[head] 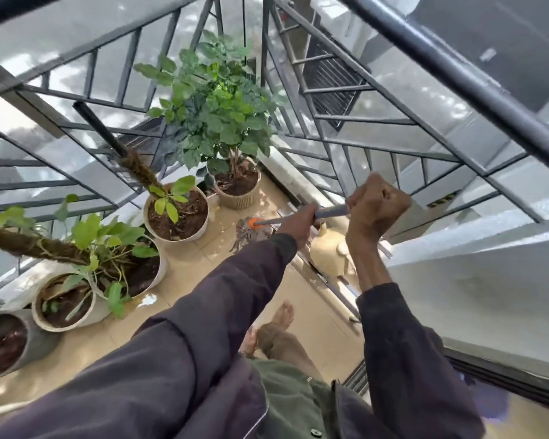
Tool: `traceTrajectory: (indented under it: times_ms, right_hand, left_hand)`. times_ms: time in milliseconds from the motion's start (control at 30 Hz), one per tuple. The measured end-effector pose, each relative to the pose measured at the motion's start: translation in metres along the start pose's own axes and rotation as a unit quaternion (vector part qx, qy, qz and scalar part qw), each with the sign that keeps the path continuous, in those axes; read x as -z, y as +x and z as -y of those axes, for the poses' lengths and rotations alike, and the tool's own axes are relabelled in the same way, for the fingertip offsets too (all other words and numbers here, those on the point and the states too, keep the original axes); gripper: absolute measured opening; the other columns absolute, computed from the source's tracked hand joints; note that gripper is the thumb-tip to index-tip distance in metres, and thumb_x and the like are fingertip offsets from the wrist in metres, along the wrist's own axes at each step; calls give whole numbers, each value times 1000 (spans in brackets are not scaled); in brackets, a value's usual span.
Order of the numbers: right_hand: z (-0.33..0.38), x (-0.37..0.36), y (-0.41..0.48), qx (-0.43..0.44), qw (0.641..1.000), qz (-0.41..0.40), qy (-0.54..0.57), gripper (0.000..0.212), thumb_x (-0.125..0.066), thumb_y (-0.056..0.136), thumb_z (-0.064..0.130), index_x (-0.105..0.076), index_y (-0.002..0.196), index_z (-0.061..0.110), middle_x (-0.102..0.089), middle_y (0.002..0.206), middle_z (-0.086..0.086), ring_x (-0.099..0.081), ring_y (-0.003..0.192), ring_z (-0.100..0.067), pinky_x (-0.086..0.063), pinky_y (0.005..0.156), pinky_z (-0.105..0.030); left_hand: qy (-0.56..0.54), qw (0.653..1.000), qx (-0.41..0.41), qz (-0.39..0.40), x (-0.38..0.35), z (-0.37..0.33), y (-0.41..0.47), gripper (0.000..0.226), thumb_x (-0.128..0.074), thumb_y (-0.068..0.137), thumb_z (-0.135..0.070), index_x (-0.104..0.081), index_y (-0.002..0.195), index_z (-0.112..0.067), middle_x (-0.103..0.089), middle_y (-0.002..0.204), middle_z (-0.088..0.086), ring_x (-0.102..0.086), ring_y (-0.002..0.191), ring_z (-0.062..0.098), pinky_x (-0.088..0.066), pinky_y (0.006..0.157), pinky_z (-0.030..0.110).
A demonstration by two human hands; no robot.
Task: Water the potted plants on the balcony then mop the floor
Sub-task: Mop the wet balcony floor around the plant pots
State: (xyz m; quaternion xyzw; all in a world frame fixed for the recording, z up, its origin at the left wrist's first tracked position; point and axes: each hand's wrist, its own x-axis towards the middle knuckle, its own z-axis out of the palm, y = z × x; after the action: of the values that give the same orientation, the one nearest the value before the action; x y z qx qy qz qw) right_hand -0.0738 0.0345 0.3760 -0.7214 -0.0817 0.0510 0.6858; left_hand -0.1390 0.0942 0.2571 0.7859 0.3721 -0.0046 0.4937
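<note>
Mop is held in both hands. The left hand is wrapped round the grey handle low down, near the orange collar. The right hand is closed in a fist round the handle higher up. The mop head, a bunch of grey strands, is laid on the beige tiled floor at the far end of the balcony, near the ribbed pot and the white pot.

Along the left railing a row is formed. The ribbed pot, with a bushy green plant, is set farthest off. Next comes the white pot with a moss pole, then a large pot with a second pole leaning left. A small pot and a grey pot are set nearest. Dark soil is seen in each.

A wet patch is seen on the floor by the large pot. A cream vessel is set on the floor below the right forearm; its kind cannot be told. A bare foot is planted on the tiles. Dark sleeves are worn on both arms.
</note>
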Motion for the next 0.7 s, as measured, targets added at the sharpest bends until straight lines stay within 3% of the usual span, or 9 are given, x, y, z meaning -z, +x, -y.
traceTrajectory:
  times_ms: [67, 167, 233, 300, 400, 533, 700]
  right_hand:
    - [0, -5, 16, -19, 1000, -2, -2, 42, -57, 92, 8, -53, 52, -5, -44, 47, -11, -39, 36, -17, -36, 40, -21]
    - [-3, -12, 26, -52, 998, 33, 18, 41, -57, 90, 4, -53, 49, 10, -42, 45, -9, -38, 36, -16, -37, 42, -23]
    - [-11, -14, 22, -76, 995, 66, 23, 44, -56, 91, 0, -54, 49, 12, -40, 40, -3, -37, 34, -14, -37, 43, -22]
    - [-20, -15, 17, -103, 989, 102, 30, 46, -56, 94, -2, -53, 50, 10, -39, 38, 2, -35, 34, -14, -35, 45, -24]
    - [-27, -13, 17, -123, 980, 150, 40, 49, -58, 97, 0, -51, 50, 9, -38, 38, 4, -33, 36, -14, -34, 48, -26]
    - [-7, -22, 37, -48, 975, 210, 46, 57, -60, 97, 5, -52, 44, 23, -40, 40, 8, -35, 37, -15, -45, 59, -26]
    - [28, -50, 73, 27, 969, 235, 66, 52, -61, 99, 10, -53, 48, 23, -41, 41, 8, -36, 35, -16, -42, 47, -22]
  left_hand:
    - [-25, 999, 29, 16, 5, -2, 4, 19, -37, 103, -22, -54, 99, -14, -52, 82, 1, -39, 63, 12, -36, 58, 29]
    - [28, 998, 58, 24, 12, 4, -1, 16, -39, 101, -15, -50, 106, -25, -55, 82, -5, -50, 69, 16, -37, 60, 32]
    - [73, 994, 69, 31, 12, 18, -8, 23, -40, 100, -9, -49, 114, -24, -63, 94, -1, -60, 81, 23, -40, 67, 34]
    - [105, 991, 80, 22, 12, 32, -15, 22, -40, 99, -3, -47, 108, -22, -68, 103, 4, -64, 91, 28, -43, 75, 36]
    - [119, 989, 90, 14, 9, 43, -22, 29, -39, 99, 0, -51, 118, -18, -69, 106, 9, -66, 96, 32, -51, 86, 46]
    - [116, 989, 54, -68, 10, 33, -9, 28, -44, 98, 1, -49, 119, -17, -68, 108, 8, -66, 96, 31, -53, 83, 48]
    - [65, 989, 13, -131, 25, 2, 34, 25, -46, 99, -1, -47, 114, -21, -67, 107, 8, -66, 94, 29, -55, 77, 44]
